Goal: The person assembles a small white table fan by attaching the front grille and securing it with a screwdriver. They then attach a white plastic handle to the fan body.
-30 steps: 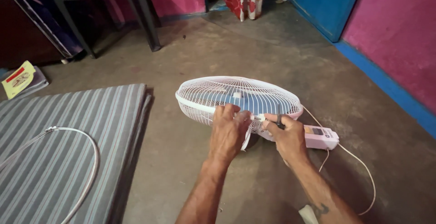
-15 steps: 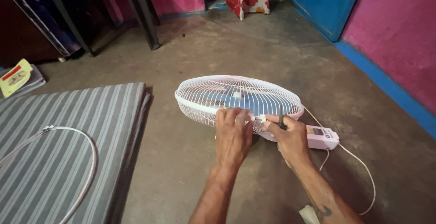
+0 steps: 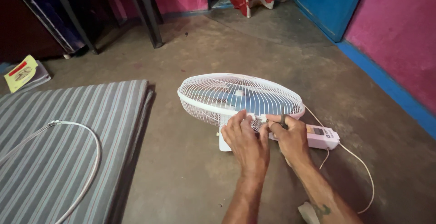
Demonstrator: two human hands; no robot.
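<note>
The white fan (image 3: pixel 240 97) lies flat on the grey floor (image 3: pixel 190 169), cage up, with both hands at its near rim at 6 o'clock. The left hand (image 3: pixel 245 142) has its fingers bent onto the cage wires, pinching the rim. The right hand (image 3: pixel 290 137) is closed around a thin dark tool (image 3: pixel 282 118) that pokes up between its fingers, right at the rim. The two hands touch each other.

Just past the right hand, at 3 o'clock, sits the fan's pink and white box part (image 3: pixel 322 136), and a white cord (image 3: pixel 359 165) runs off from it.

At 9 o'clock lies a striped mat (image 3: pixel 68 133) with a white ring (image 3: pixel 93 160) on it. Far off at 10 o'clock is a yellow packet (image 3: pixel 20 73). A dark chair (image 3: pixel 109 6) stands at 11 o'clock.
</note>
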